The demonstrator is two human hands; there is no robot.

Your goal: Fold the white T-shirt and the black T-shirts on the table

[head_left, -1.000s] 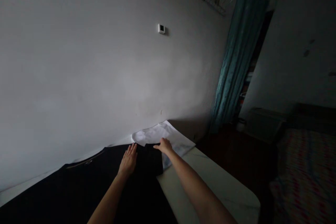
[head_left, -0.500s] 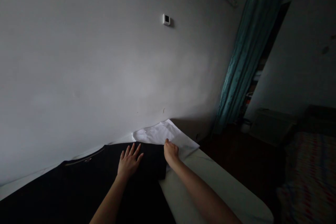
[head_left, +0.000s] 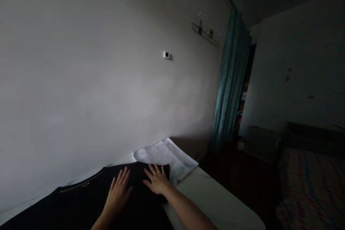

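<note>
The black shirt lies spread across the pale tabletop, with its collar toward the far left, along the wall. Its right side looks turned in: a dark, squared-off layer ends in a straight edge near the middle of the tabletop, though the dim light hides most of the folds. The left part of the shirt looks flat and runs off toward the near left. No sleeve can be made out from here, so I can't say how much of the shirt has been folded and how much has not.

Both hands rest on it, open and palms down, fingers spread, gripping nothing. The left hand presses on the dark cloth just left of the layer. The right hand sits on the layer itself, near its far edge.

Beyond the shirt, a white cloth lies at the far end of the tabletop, partly under the black edge. Off to the far right, a teal curtain hangs beside a doorway, and a bed with a striped cover sits at the near right. A small white wall unit and a wire rack are fixed to the wall.
</note>
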